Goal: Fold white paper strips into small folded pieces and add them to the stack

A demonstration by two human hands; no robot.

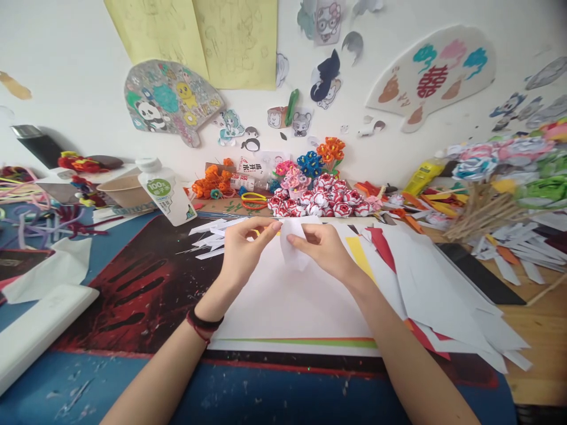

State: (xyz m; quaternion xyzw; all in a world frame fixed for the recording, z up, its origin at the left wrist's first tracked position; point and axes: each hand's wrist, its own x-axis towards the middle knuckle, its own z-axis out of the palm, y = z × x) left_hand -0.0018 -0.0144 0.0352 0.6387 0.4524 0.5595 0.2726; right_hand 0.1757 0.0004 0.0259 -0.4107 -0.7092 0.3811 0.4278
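Observation:
A small piece of white paper (pixel 293 245) is held up between both hands at the middle of the view. My left hand (pixel 251 242) pinches its upper left edge between thumb and forefinger. My right hand (pixel 321 242) grips its right side, the thumb lying across the front of the paper. Beneath the hands lies a large white sheet (pixel 283 307), with green and orange edges of other sheets showing along its front. Narrow white strips (pixel 212 236) lie just left of my left hand.
A white bottle (pixel 165 192) stands at the back left. Red-and-white paper flowers (pixel 325 198) are massed at the back. Stacked white papers (pixel 443 283) spread on the right. A long white box (pixel 42 330) lies at the left, beside a dark red-and-black mat (pixel 133 295).

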